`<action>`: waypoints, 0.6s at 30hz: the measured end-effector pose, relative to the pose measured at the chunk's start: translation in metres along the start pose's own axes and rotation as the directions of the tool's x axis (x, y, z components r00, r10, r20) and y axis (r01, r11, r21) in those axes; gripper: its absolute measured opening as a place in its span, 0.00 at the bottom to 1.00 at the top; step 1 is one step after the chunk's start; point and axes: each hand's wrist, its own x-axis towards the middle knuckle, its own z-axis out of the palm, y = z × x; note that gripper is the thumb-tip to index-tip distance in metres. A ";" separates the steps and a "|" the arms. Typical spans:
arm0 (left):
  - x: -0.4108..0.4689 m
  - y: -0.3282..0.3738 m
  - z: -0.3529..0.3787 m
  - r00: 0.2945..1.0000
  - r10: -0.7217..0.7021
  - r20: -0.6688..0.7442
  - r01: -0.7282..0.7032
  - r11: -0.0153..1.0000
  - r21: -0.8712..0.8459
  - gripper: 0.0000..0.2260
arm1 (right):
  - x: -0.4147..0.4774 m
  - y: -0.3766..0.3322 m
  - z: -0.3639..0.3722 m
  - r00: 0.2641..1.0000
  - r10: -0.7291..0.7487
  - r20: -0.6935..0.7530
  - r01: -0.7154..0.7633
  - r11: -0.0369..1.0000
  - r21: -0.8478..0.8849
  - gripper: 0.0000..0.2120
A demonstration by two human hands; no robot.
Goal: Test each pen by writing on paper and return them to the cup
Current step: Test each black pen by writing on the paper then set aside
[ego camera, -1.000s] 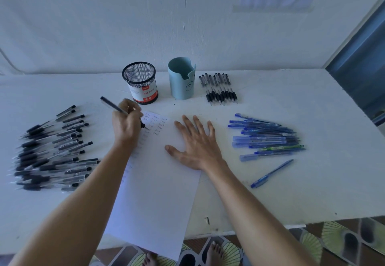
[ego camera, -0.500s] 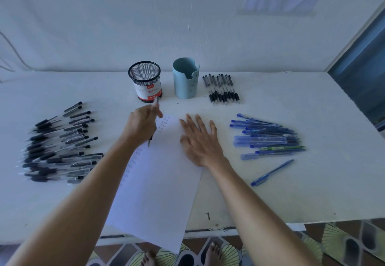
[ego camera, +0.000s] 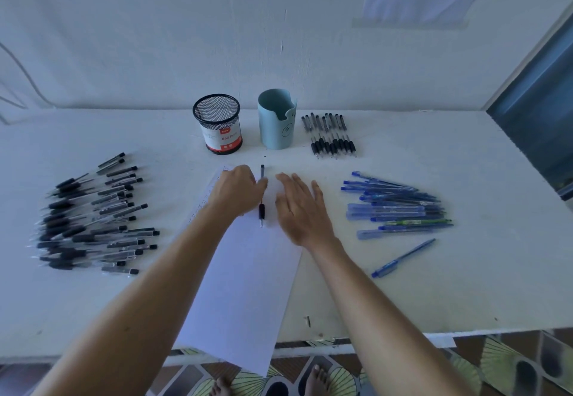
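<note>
a black pen [ego camera: 262, 209] is noted at frame centre, running top to bottom, tip nearest the viewer. it is pinched at mid-barrel by the left hand [ego camera: 237, 192], whose fingers are largely hidden behind the knuckles. whether the tip touches the paper [ego camera: 245, 287] cannot be judged. the right hand [ego camera: 302, 212] is laid flat on the paper, fingers straight. the mesh cup [ego camera: 218, 124] stands at upper centre, contents indiscernible.

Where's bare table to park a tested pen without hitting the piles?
Free: back-left table between mesh cup and black pen pile; right of the blue pens; front edge either side of the paper. Crowded: light blue cup to pen row.
</note>
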 end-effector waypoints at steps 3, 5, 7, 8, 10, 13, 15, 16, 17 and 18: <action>0.001 -0.016 -0.003 0.973 0.040 -0.225 -0.060 0.995 -0.085 0.09 | 0.001 0.001 0.000 1.000 0.004 -0.011 -0.004 0.999 0.053 0.25; 0.004 -0.031 -0.001 0.925 0.125 -0.358 -0.133 0.991 0.002 0.09 | 0.004 0.000 -0.001 0.998 0.047 -0.038 -0.041 0.990 0.137 0.22; 0.005 -0.045 0.004 0.923 0.185 -0.338 -0.146 0.980 0.138 0.15 | 0.009 -0.003 -0.004 0.988 0.124 -0.089 -0.103 0.973 0.208 0.17; 0.005 -0.050 0.006 0.943 0.186 -0.274 -0.131 0.970 0.206 0.18 | 0.012 -0.006 -0.004 0.981 0.161 -0.103 -0.136 0.967 0.215 0.16; 0.004 -0.056 0.009 0.980 0.138 -0.140 -0.093 0.953 0.288 0.22 | 0.018 -0.012 -0.004 0.971 0.208 -0.116 -0.187 0.968 0.169 0.15; 0.004 -0.060 0.011 0.990 0.114 -0.082 -0.084 0.947 0.310 0.24 | 0.021 -0.020 0.001 0.964 0.233 -0.125 -0.227 0.972 0.059 0.18; 0.003 -0.060 0.010 0.990 0.114 -0.083 -0.082 0.944 0.318 0.24 | 0.021 -0.022 0.005 0.966 0.224 -0.128 -0.224 0.975 0.017 0.19; 0.003 -0.060 0.009 0.990 0.115 -0.086 -0.082 0.944 0.321 0.24 | 0.021 -0.023 0.007 0.965 0.229 -0.125 -0.229 0.973 0.017 0.19; 0.003 -0.060 0.009 0.989 0.118 -0.089 -0.083 0.944 0.320 0.24 | 0.022 -0.026 0.008 0.962 0.247 -0.117 -0.245 0.969 0.029 0.16; 0.003 -0.060 0.009 0.989 0.120 -0.091 -0.085 0.944 0.318 0.24 | 0.024 -0.028 0.008 0.956 0.273 -0.108 -0.270 0.962 0.045 0.13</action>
